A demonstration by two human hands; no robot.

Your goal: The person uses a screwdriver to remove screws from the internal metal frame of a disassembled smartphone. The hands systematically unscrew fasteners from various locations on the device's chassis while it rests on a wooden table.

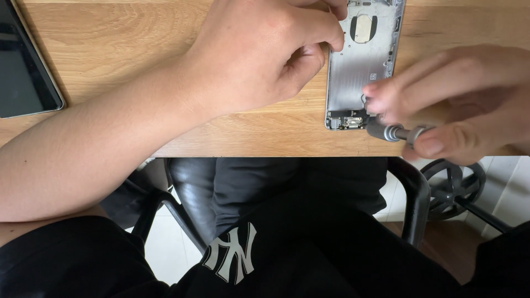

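An opened silver phone shell [356, 66] lies on the wooden table [110, 49], its bare inner side up, with small parts at its near end. My left hand [265, 52] rests on the table and pinches the shell's left edge with fingers and thumb. My right hand [458, 99] grips a small grey metal screwdriver [395, 132], its tip down at the shell's near right corner. The tip itself is hidden by my fingers.
A dark tablet [25, 66] lies at the table's left edge. Below the table's near edge are my dark-clothed lap [287, 248], a black chair frame [414, 198] and a chair wheel [452, 187] on a pale floor.
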